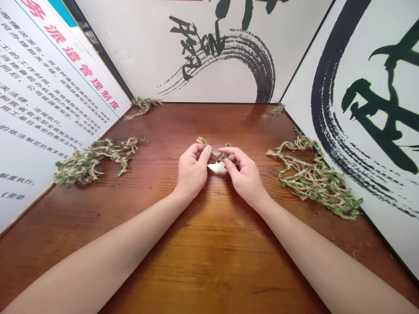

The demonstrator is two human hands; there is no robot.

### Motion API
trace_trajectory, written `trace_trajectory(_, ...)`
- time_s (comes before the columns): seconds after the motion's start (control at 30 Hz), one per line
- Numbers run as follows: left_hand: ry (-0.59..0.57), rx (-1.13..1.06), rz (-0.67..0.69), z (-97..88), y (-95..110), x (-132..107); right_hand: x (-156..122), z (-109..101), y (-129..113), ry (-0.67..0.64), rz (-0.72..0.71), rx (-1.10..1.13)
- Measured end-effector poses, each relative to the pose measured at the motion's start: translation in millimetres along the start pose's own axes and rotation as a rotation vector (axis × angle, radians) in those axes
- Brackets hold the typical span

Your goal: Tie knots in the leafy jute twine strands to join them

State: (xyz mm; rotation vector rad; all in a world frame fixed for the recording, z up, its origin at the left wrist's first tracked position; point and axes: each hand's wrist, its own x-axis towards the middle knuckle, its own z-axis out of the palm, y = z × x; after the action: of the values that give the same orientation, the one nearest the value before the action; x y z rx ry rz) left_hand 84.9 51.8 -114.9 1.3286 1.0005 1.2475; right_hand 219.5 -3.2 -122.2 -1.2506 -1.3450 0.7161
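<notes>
My left hand (193, 170) and my right hand (244, 174) meet above the middle of the wooden tabletop (209, 266). Their fingertips pinch a short length of jute twine with small green artificial leaves (222, 155), and one end of it sticks up by my left fingers. A small white scrap, perhaps paper (216, 167), lies just below my fingers. A large tangle of the leafy twine (314, 181) lies to the right of my right hand, and a second tangle (94, 161) lies to the left of my left hand.
A small twine bunch (143, 106) sits at the far left corner, and a smaller one (276, 110) at the far right. Upright boards surround the table: a printed Chinese notice (49, 74) at left, and brush-calligraphy panels at back (222, 52) and right (369, 104).
</notes>
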Motion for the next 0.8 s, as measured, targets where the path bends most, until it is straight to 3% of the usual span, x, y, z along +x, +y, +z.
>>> trace_trajectory(0.3, 0.026, 0.037, 0.024, -1.8, -0.7, -1.0, -0.8, -0.2, 1.3, -0.033, -0.065, -0.09)
trace_trajectory(0.8, 0.112, 0.012, 0.006, -2.4, -4.3, 2.2, -2.2, 0.0, -1.4, -0.073, -0.028, -0.146)
